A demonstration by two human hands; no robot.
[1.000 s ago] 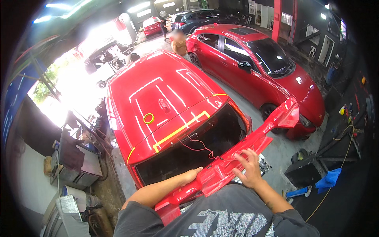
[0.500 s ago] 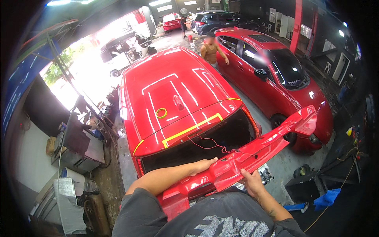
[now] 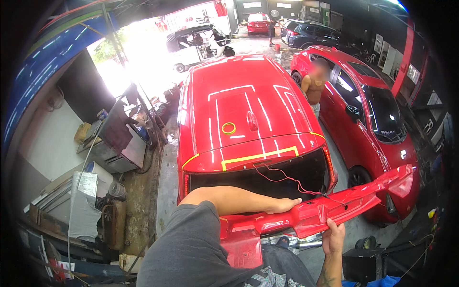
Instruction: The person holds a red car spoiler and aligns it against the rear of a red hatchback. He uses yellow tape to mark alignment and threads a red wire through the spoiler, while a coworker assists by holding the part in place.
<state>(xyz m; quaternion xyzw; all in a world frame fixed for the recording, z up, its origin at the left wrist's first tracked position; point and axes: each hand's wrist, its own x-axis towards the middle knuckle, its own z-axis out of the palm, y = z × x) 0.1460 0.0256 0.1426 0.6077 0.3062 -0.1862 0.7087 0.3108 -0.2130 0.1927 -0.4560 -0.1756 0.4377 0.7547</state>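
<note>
I hold a long red car spoiler [image 3: 330,210] across my front, its hollow side facing up. My left hand [image 3: 284,205] lies over its far edge, fingers closed on it, near the middle. Below the near edge, my right hand [image 3: 333,237] grips it with the fingertips over the rim. A thin red wire [image 3: 282,179] runs from the rear of the red car [image 3: 239,105] to the spoiler. Yellow masking tape [image 3: 260,156] marks the back of the car's roof, and a yellow-green tape roll [image 3: 228,128] lies on that roof.
Another red car [image 3: 368,110] is parked at the right, with a person [image 3: 313,88] between the two cars. A metal cabinet [image 3: 119,150] and a rusty tank [image 3: 113,222] stand at the left. A dark bench [image 3: 363,263] is near my right arm.
The view has swung left, so the cars appear farther right. The spoiler, still in both my hands, lies more level across the picture. The other person has turned and come nearer.
</note>
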